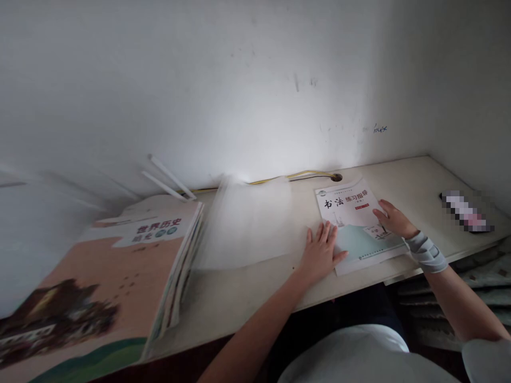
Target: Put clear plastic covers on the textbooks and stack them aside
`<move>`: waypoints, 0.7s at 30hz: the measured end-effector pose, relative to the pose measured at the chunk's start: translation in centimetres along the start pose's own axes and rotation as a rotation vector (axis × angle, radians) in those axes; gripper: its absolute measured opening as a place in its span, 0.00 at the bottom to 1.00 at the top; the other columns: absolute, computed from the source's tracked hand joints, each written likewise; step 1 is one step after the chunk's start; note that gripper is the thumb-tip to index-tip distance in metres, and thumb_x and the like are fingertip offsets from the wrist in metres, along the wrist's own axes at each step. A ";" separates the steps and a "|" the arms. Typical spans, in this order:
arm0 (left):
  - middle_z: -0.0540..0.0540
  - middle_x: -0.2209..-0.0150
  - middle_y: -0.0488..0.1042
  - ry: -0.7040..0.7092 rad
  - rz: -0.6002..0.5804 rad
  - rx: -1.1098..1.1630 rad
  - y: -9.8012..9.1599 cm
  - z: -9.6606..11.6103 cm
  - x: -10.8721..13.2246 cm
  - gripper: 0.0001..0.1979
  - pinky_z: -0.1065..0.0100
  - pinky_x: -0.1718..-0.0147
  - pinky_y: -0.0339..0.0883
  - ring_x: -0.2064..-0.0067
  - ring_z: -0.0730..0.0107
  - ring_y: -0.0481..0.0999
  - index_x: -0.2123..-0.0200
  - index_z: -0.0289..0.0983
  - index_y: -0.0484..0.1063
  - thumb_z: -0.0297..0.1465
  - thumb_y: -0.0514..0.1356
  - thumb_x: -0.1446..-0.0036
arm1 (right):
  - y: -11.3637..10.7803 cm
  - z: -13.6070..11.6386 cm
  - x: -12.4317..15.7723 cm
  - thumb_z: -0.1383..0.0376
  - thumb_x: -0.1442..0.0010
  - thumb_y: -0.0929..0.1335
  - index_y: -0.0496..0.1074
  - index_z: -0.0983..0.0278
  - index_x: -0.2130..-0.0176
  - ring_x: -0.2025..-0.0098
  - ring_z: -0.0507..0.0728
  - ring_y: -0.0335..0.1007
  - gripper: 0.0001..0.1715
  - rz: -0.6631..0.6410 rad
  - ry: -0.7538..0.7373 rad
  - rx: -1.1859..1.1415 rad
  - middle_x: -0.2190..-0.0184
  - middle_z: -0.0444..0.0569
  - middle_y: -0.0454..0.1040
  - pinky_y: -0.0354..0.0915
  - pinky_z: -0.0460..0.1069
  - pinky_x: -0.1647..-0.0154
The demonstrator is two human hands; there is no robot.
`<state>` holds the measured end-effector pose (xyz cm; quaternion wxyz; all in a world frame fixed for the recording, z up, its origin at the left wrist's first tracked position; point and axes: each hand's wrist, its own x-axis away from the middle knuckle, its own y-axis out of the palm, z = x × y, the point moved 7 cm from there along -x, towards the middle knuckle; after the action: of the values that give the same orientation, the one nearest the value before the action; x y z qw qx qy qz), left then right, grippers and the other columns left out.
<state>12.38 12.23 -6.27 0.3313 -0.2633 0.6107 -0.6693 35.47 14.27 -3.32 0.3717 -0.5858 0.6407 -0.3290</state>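
A calligraphy workbook with a white and pale green cover lies on the desk in front of me. My left hand rests flat with fingers spread, its fingertips and thumb at the workbook's left edge. At the opposite edge, my right hand grips the workbook, thumb on top of the cover; the fingers beneath are partly hidden. That wrist wears a grey brace. Left of the workbook lies a translucent plastic sheet, blurred at its edges.
A stack of books topped by a world history textbook fills the desk's left side. White sticks lean near the wall. Yellow and black cables run along the back to a hole. A pixelated phone-shaped object lies at right.
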 end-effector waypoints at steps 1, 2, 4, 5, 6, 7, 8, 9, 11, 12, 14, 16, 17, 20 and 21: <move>0.35 0.37 0.52 0.004 0.023 0.047 -0.6 0.2 -0.3 0.33 0.43 0.42 0.39 0.36 0.48 0.48 0.40 0.35 0.55 0.49 0.46 0.42 | -0.5 -1.1 0.2 0.48 0.38 0.55 0.62 0.63 0.43 0.39 0.62 0.55 0.33 -0.034 -0.053 -0.103 0.42 0.55 0.63 0.52 0.60 0.40; 0.36 0.39 0.58 0.011 0.056 0.123 -1.4 0.5 -0.8 0.29 0.44 0.42 0.40 0.37 0.49 0.52 0.43 0.36 0.61 0.47 0.48 0.42 | -1.0 -2.2 0.4 0.47 0.38 0.54 0.61 0.62 0.42 0.39 0.60 0.55 0.33 -0.081 -0.102 -0.211 0.42 0.53 0.62 0.52 0.59 0.39; 0.38 0.49 0.71 0.015 0.111 0.375 -3.1 1.1 -2.2 0.21 0.49 0.44 0.50 0.44 0.53 0.65 0.55 0.37 0.72 0.44 0.50 0.41 | -1.6 -4.6 0.9 0.47 0.37 0.53 0.59 0.60 0.41 0.39 0.59 0.54 0.33 -0.180 -0.187 -0.384 0.40 0.50 0.60 0.53 0.59 0.39; 0.40 0.57 0.75 0.002 0.123 0.541 -3.7 1.4 -3.1 0.20 0.54 0.48 0.56 0.50 0.56 0.71 0.61 0.37 0.74 0.44 0.50 0.41 | -1.8 -5.6 1.1 0.47 0.37 0.53 0.58 0.61 0.40 0.38 0.59 0.53 0.34 -0.210 -0.207 -0.433 0.39 0.50 0.58 0.53 0.59 0.39; 0.41 0.64 0.77 -0.024 0.123 0.721 -4.1 1.6 -4.0 0.21 0.58 0.53 0.62 0.57 0.59 0.75 0.67 0.37 0.75 0.44 0.49 0.41 | -1.8 -6.3 1.2 0.46 0.37 0.52 0.57 0.61 0.40 0.38 0.59 0.52 0.35 -0.216 -0.213 -0.458 0.39 0.51 0.57 0.52 0.59 0.39; 0.42 0.69 0.77 -0.064 0.117 0.902 -4.3 1.8 -4.9 0.22 0.62 0.59 0.65 0.63 0.62 0.76 0.70 0.36 0.75 0.45 0.49 0.42 | -1.7 -6.9 1.3 0.45 0.37 0.51 0.57 0.62 0.40 0.37 0.59 0.50 0.36 -0.212 -0.218 -0.462 0.38 0.52 0.56 0.51 0.59 0.39; 0.44 0.73 0.76 -0.109 0.104 1.075 -4.3 2.0 -5.7 0.23 0.65 0.63 0.66 0.67 0.64 0.76 0.73 0.36 0.74 0.46 0.49 0.42 | -1.5 -7.3 1.3 0.44 0.38 0.51 0.57 0.63 0.40 0.37 0.60 0.49 0.38 -0.198 -0.224 -0.451 0.38 0.52 0.55 0.50 0.60 0.38; 0.44 0.75 0.75 -0.152 0.094 1.233 -4.1 2.2 -6.3 0.23 0.66 0.65 0.67 0.69 0.66 0.76 0.74 0.35 0.74 0.47 0.51 0.44 | -1.1 -7.7 1.4 0.44 0.38 0.50 0.58 0.64 0.40 0.36 0.60 0.47 0.39 -0.181 -0.234 -0.433 0.38 0.53 0.55 0.48 0.60 0.37; 0.46 0.77 0.74 -0.226 0.089 1.501 -3.4 2.6 -7.0 0.19 0.67 0.66 0.67 0.70 0.68 0.76 0.76 0.34 0.73 0.45 0.56 0.48 | -0.3 -8.1 1.5 0.43 0.39 0.50 0.59 0.63 0.40 0.35 0.59 0.44 0.40 -0.160 -0.253 -0.396 0.38 0.52 0.55 0.45 0.59 0.36; 0.47 0.78 0.74 -0.256 0.090 1.605 -3.0 2.7 -7.1 0.16 0.67 0.65 0.68 0.71 0.69 0.75 0.77 0.34 0.72 0.43 0.59 0.50 | 0.1 -8.1 1.6 0.43 0.39 0.50 0.59 0.63 0.41 0.35 0.59 0.44 0.40 -0.157 -0.257 -0.386 0.38 0.52 0.56 0.45 0.59 0.36; 0.48 0.79 0.72 -0.322 0.100 1.746 -2.2 2.7 -7.1 0.12 0.66 0.65 0.68 0.73 0.70 0.74 0.79 0.34 0.70 0.38 0.63 0.56 | 0.7 -7.7 1.6 0.43 0.39 0.50 0.60 0.63 0.41 0.35 0.59 0.44 0.40 -0.150 -0.237 -0.378 0.38 0.52 0.56 0.44 0.59 0.36; 0.50 0.81 0.71 -0.413 0.112 1.808 -1.3 2.4 -6.8 0.11 0.67 0.67 0.68 0.75 0.72 0.73 0.82 0.34 0.69 0.34 0.64 0.58 | 1.0 -7.2 1.7 0.43 0.39 0.50 0.59 0.64 0.40 0.35 0.59 0.44 0.40 -0.134 -0.209 -0.382 0.38 0.53 0.55 0.43 0.60 0.36; 0.50 0.82 0.70 -0.455 0.115 1.820 -0.9 2.3 -6.8 0.10 0.67 0.69 0.68 0.76 0.73 0.72 0.82 0.34 0.68 0.33 0.65 0.59 | 1.1 -7.0 1.8 0.43 0.39 0.50 0.58 0.64 0.40 0.35 0.60 0.44 0.40 -0.123 -0.199 -0.387 0.38 0.54 0.54 0.42 0.60 0.36; 0.51 0.82 0.68 -0.519 0.114 1.846 -0.2 2.2 -6.9 0.09 0.68 0.72 0.67 0.78 0.74 0.71 0.82 0.33 0.67 0.30 0.65 0.61 | 1.3 -6.8 2.0 0.42 0.40 0.52 0.55 0.64 0.38 0.35 0.60 0.42 0.42 -0.096 -0.186 -0.392 0.37 0.55 0.52 0.41 0.59 0.35; 0.52 0.82 0.68 -0.526 0.114 1.857 -0.1 2.3 -7.0 0.09 0.68 0.73 0.67 0.78 0.75 0.70 0.82 0.34 0.67 0.30 0.65 0.61 | 1.4 -6.8 2.1 0.41 0.41 0.52 0.54 0.65 0.38 0.35 0.60 0.42 0.43 -0.090 -0.182 -0.389 0.36 0.55 0.51 0.41 0.59 0.35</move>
<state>18.64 16.14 -5.54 0.5655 -0.0081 -0.2435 -0.7879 28.83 12.24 -1.27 0.2930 -0.7017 0.6292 -0.1610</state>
